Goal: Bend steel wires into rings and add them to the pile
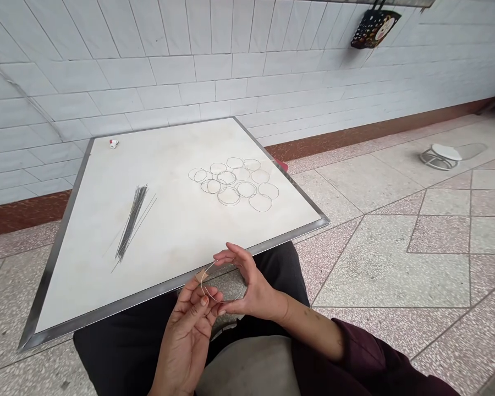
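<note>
Just off the table's front edge, both of my hands hold a thin wire ring [216,300]. My left hand [192,322] pinches its left side between thumb and fingers. A small brown piece [202,275], perhaps tape wrapped on a finger, shows at that hand's fingertips. My right hand [251,286] curves round the ring's right side, thumb below and fingers above. Several finished-looking wire rings [259,203] lie partly overlapping on the right half of the white table [169,231]. A bundle of straight wires [132,223] rests on the left half.
A small white and red object [114,144] sits at the table's back left corner. The table has a metal edge [181,281] and stands by a tiled wall [214,69]. A white stool [441,156] is on the floor far right; a dark bag [373,28] hangs above.
</note>
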### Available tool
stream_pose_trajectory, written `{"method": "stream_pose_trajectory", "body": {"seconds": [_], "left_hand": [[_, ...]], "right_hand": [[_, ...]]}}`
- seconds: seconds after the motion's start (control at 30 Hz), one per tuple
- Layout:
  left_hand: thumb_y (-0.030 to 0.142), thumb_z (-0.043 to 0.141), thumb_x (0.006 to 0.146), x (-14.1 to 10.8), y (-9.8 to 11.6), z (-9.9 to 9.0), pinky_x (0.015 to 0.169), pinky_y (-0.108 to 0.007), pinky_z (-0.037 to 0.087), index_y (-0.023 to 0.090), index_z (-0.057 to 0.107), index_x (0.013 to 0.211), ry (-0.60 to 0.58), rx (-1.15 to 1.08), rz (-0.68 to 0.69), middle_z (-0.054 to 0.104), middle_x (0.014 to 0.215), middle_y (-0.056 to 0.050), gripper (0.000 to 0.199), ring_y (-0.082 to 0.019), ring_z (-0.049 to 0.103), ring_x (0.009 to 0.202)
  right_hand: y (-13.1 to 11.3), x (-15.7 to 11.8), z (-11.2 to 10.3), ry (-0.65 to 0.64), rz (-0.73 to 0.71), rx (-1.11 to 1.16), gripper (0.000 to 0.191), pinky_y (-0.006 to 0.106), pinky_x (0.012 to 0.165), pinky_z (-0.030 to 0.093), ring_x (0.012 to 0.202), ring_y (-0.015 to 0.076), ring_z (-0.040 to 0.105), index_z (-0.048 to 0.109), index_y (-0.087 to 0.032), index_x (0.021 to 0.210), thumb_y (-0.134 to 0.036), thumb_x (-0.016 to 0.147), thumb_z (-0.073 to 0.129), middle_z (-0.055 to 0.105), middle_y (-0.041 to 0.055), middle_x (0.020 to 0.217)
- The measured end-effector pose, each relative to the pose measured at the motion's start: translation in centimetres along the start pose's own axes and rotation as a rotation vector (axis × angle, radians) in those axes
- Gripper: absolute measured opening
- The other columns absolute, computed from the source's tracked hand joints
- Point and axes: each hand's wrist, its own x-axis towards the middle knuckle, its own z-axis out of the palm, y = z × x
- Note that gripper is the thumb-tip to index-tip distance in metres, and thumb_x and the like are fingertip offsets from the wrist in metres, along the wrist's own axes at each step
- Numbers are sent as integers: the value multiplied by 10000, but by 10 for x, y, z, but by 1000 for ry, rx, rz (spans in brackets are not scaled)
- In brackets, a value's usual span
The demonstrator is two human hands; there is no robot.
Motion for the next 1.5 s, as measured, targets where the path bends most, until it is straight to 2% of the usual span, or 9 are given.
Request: {"method": "stream_pose_trajectory", "body": {"seconds": [0.13,0.47,0.77,0.97,1.2,1.3,1.4,1.5], "left_hand": [[152,727,787,0,0,-2,797,-313,563,201,662,1195,-31,-28,3,711,936,-65,416,-191,672,894],[110,803,719,1,1,5,739,-238,569,211,697,1114,99,-31,25,694,829,-14,421,-129,671,779],[78,797,714,2,1,4,775,-237,567,197,683,1152,95,-23,55,680,852,-10,469,-117,658,776],[79,775,735,4,3,3,732,-227,565,210,682,1157,55,-34,43,664,820,4,451,-111,645,742],[79,778,729,6,4,1,725,-243,564,224,682,1157,43,-41,-9,655,823,11,462,-114,640,746],[68,781,710,8,5,-1,723,-248,568,229,682,1162,44,-25,-1,651,799,17,490,-116,642,721],[35,771,691,11,6,-2,714,-240,572,221,674,1181,65,-23,-3,647,787,14,533,-114,641,697],[-5,752,678,12,7,-1,707,-227,576,208,672,1181,93,-57,-8,646,802,5,552,-111,644,702]], "right_hand": [[0,1,0,-2,-4,-18,1156,485,1056,436,1187,263,543,173,-279,1501,-378,617,911,492,142,1330],[1,0,1,-20,10,-26,1182,498,1064,421,1190,263,549,160,-289,1502,-348,602,923,471,153,1354],[-2,2,0,-30,-13,-34,1217,491,1076,415,1192,263,554,166,-292,1508,-400,565,928,462,154,1369],[-2,3,-1,-49,-12,-59,1247,494,1070,421,1193,269,551,150,-293,1503,-410,541,934,454,162,1377],[-2,4,-2,-61,21,-69,1165,474,1061,426,1194,255,548,151,-309,1509,-348,625,908,457,143,1374],[0,4,-2,-82,21,-68,1226,477,1068,420,1209,264,539,130,-320,1512,-366,581,926,427,149,1399],[7,5,0,-98,8,-20,1356,487,1059,428,1225,287,531,87,-339,1507,-406,468,955,353,169,1449],[14,7,2,-78,-31,13,1400,487,1051,437,1224,293,533,71,-342,1504,-414,426,959,389,169,1416]]}}
